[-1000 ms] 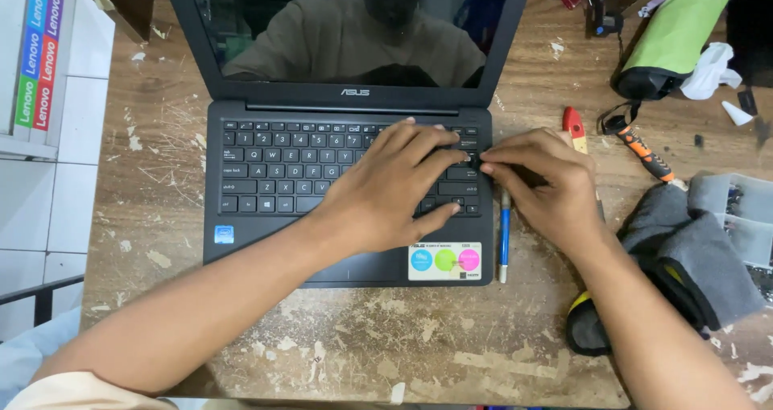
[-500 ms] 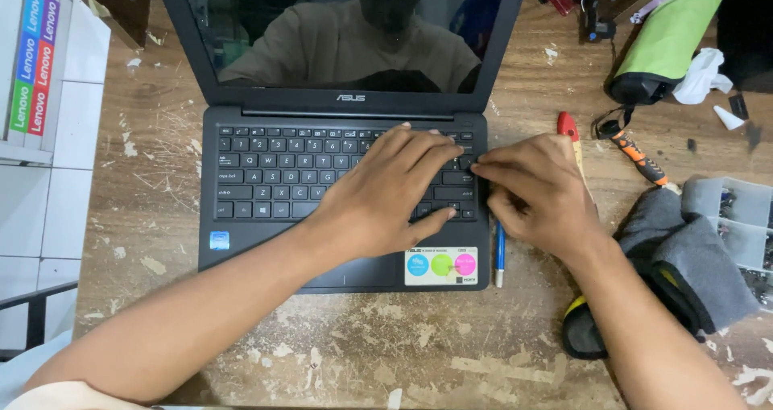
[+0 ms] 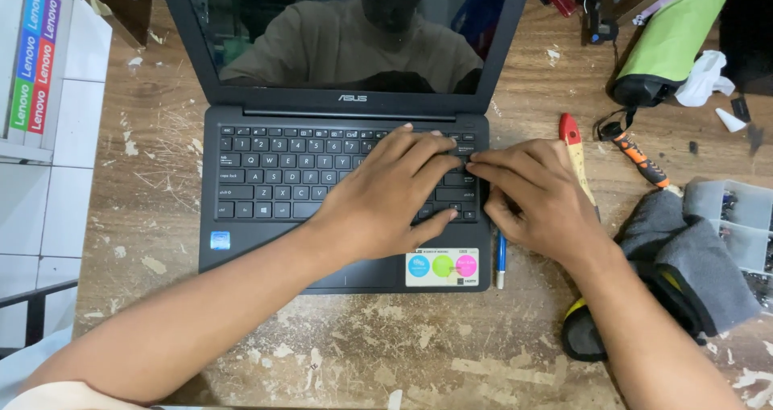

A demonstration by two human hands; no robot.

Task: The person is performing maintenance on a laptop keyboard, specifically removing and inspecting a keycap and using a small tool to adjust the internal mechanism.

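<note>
Worn wooden tabletop [image 3: 338,354] carried an open black laptop [image 3: 266,241]. Left hand [image 3: 394,189] lay flat on the keyboard's right side, fingers spread, gripping nothing. Right hand [image 3: 535,197] pressed fingertips at the right-edge keys, also empty. Blue pen [image 3: 500,259] lay just beside the laptop.

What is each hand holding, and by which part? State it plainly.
Neither hand clearly holds anything. The left hand lies on the laptop keyboard; the right hand fingers meet it at the keyboard's right edge. Any small part pinched there is hidden.
</note>
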